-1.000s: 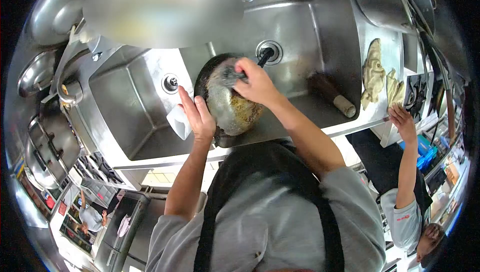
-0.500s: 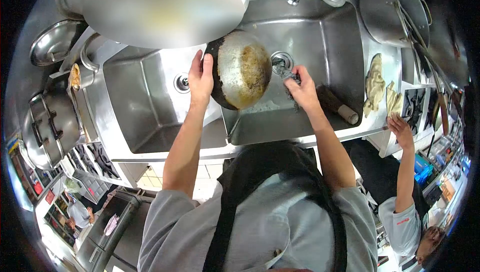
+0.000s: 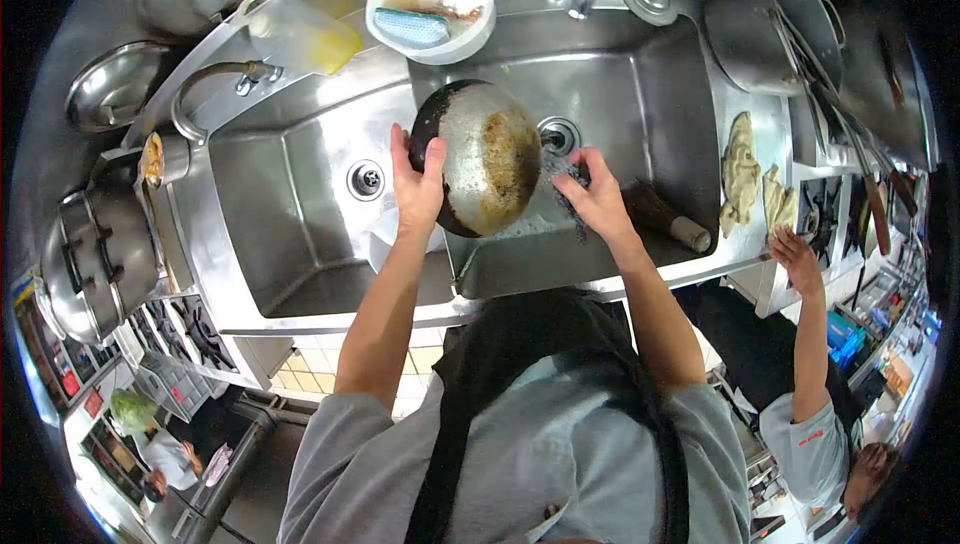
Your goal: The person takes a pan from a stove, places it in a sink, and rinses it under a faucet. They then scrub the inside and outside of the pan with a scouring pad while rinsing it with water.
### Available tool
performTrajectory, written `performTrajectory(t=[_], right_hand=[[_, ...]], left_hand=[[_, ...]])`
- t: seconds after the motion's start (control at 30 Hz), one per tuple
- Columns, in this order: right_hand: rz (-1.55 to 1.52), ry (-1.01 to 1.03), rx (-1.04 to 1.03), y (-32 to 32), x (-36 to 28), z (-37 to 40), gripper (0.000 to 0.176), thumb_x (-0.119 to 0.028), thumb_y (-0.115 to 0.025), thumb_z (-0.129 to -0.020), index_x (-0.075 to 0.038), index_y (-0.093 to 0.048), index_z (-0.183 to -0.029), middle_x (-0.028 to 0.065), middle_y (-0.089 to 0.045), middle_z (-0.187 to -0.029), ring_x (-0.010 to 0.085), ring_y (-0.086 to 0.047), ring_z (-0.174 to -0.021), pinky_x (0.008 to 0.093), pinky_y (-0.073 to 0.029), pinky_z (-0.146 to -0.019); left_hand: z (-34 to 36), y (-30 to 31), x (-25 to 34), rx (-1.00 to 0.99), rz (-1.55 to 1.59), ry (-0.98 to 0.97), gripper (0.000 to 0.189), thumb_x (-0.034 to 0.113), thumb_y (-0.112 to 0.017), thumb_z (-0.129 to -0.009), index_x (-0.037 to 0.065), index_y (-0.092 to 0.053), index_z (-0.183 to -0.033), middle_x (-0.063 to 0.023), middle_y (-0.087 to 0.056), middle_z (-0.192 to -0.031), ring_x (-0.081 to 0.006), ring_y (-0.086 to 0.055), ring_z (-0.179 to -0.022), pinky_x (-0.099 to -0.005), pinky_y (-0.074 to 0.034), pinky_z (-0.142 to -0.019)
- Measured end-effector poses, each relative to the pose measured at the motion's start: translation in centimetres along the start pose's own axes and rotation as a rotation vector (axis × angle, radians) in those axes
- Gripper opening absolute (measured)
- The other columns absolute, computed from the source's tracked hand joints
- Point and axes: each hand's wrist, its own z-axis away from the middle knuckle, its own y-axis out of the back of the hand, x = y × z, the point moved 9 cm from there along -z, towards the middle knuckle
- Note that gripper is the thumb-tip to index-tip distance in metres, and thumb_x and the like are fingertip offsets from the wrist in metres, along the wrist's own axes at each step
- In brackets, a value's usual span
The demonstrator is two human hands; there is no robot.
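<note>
Left hand (image 3: 416, 184) grips pan (image 3: 490, 159) (browned) at left; right hand (image 3: 601, 201) clutches scourer (image 3: 562, 172) beside it.

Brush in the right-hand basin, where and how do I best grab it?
Probably by the pale, rounded handle, from above, fingers wrapping across it. The brush lies with that end toward the near right corner of the basin, dark bristles pointing away.

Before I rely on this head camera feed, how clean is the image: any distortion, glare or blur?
Head view now: strong fisheye bend, with black corners; glare along the left basin's steel and on the pan's metal underside; the pan's edge fairly sharp; the scrubber by the right hand a bit soft; small things at the far edges too squeezed to read.
</note>
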Motion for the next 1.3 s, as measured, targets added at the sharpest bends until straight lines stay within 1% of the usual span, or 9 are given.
performTrajectory(t=[0.07,0.2,0.27,0.37,0.57,0.7,0.73,0.93,1.3], right_hand=[[0.079,0.064,-0.024,-0.5,-0.6,-0.3,0.046,-0.034,-0.079,-0.088,-0.007,-0.057,-0.118,0.0176,-0.069,-0.108,0.0305,-0.068,-0.099,0.0404,-0.052,-0.089],[0.070,0.039,-0.083,-0.2,-3.4,0.8,0.045,-0.032,-0.079,-0.089,-0.006,-0.057,-0.118,0.0170,-0.069,-0.108,0.0294,-0.067,-0.097,0.0405,-0.053,-0.086],[0.060,0.020,-0.058,0.3,-3.1,1.3,0.045,-0.032,-0.079,-0.089,-0.006,-0.057,-0.119,0.0166,-0.069,-0.108,0.0290,-0.067,-0.096,0.0401,-0.053,-0.086],[0.007,0.020,-0.014,1.7,-1.5,1.6,0.046,-0.033,-0.078,-0.089,-0.006,-0.057,-0.119,0.0168,-0.068,-0.109,0.0284,-0.066,-0.096,0.0393,-0.052,-0.086],[-0.027,-0.037,-0.044,0.5,1.7,1.1,0.044,-0.034,-0.076,-0.091,-0.007,-0.056,-0.119,0.0198,-0.067,-0.110,0.0284,-0.065,-0.100,0.0397,-0.050,-0.091],[-0.074,-0.048,-0.141,-0.7,-0.1,-0.4,0.042,-0.031,-0.077,-0.092,-0.005,-0.055,-0.117,0.0150,-0.067,-0.105,0.0217,-0.062,-0.097,0.0351,-0.049,-0.089],[-0.067,0.158,-0.083,-0.8,-1.2,-1.3,0.040,-0.029,-0.077,-0.093,-0.005,-0.055,-0.116,0.0107,-0.065,-0.101,0.0168,-0.060,-0.092,0.0321,-0.050,-0.084],[-0.219,0.133,-0.225,-2.7,-2.3,-4.8,0.041,-0.028,-0.078,-0.091,-0.003,-0.056,-0.115,0.0088,-0.064,-0.103,0.0150,-0.058,-0.095,0.0311,-0.049,-0.085],[-0.221,0.081,-0.126,1.7,3.2,-4.1,0.038,-0.030,-0.077,-0.093,-0.007,-0.057,-0.114,0.0061,-0.063,-0.098,0.0131,-0.058,-0.087,0.0304,-0.049,-0.080]], left_hand=[[-0.2,0.0,-1.3,0.008,-0.012,-0.024,0.091,0.039,-0.074,-0.096,-0.003,-0.023,-0.160,-0.0271,-0.044,-0.154,-0.0314,-0.047,-0.139,-0.0375,-0.036,-0.116],[-1.6,-0.8,0.2,-0.112,0.063,0.008,0.095,0.037,-0.080,-0.091,-0.004,-0.027,-0.158,-0.0276,-0.042,-0.155,-0.0319,-0.047,-0.139,-0.0378,-0.035,-0.118],[-1.6,-1.5,4.0,-0.052,-0.454,-0.360,0.085,0.030,-0.080,-0.091,-0.005,-0.036,-0.154,-0.0254,-0.047,-0.151,-0.0316,-0.051,-0.135,-0.0382,-0.042,-0.113],[-1.7,-1.7,4.1,-0.019,-0.365,-0.195,0.080,0.030,-0.081,-0.088,-0.007,-0.044,-0.149,-0.0267,-0.047,-0.151,-0.0344,-0.052,-0.135,-0.0395,-0.042,-0.113],[-2.1,-1.4,4.2,0.046,-0.423,-0.319,0.072,0.039,-0.083,-0.082,0.003,-0.060,-0.140,-0.0324,-0.050,-0.147,-0.0430,-0.053,-0.135,-0.0426,-0.043,-0.113],[-1.9,-1.3,3.7,0.030,-0.430,-0.198,0.071,0.039,-0.083,-0.082,0.003,-0.061,-0.139,-0.0245,-0.062,-0.138,-0.0355,-0.061,-0.127,-0.0411,-0.047,-0.109],[-2.2,-1.4,3.3,0.020,-0.393,-0.192,0.071,0.038,-0.083,-0.083,0.002,-0.061,-0.139,-0.0232,-0.063,-0.136,-0.0334,-0.063,-0.124,-0.0400,-0.049,-0.107],[-1.8,-1.9,3.9,-0.009,-0.333,-0.096,0.073,0.032,-0.083,-0.086,-0.003,-0.055,-0.144,-0.0176,-0.071,-0.126,-0.0206,-0.068,-0.112,-0.0326,-0.052,-0.100],[-1.9,-2.0,3.8,-0.044,-0.377,-0.104,0.063,0.031,-0.069,-0.098,-0.003,-0.051,-0.147,-0.0167,-0.071,-0.127,-0.0190,-0.068,-0.113,-0.0318,-0.051,-0.101]])
